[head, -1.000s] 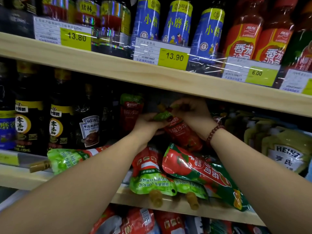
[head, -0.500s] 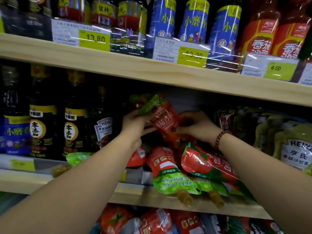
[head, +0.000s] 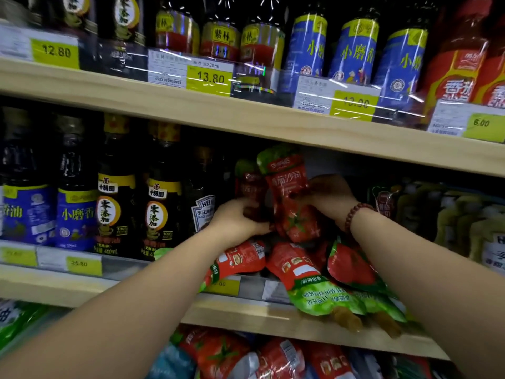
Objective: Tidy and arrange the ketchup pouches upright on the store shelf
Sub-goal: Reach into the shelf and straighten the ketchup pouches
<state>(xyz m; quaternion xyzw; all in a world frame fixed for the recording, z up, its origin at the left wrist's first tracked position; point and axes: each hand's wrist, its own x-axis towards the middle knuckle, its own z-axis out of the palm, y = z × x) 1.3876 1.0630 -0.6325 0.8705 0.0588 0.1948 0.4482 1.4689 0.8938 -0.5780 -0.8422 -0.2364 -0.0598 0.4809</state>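
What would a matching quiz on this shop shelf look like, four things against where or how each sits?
Things: 1 held pouch; 2 fallen pouch; 3 blue bottles; 4 bead bracelet.
Places: A on the upper shelf; B round the right wrist; C upright between left hand and right hand; D lying down, cap past the shelf edge.
Pairs: 1-C, 2-D, 3-A, 4-B.

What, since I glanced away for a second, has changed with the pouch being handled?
The ketchup pouch swung from lying slanted, green end leftward, to upright with the green end on top. The left hand and right hand kept hold of it throughout. The fallen pouches at the shelf front stayed lying, spouts hanging over the edge.
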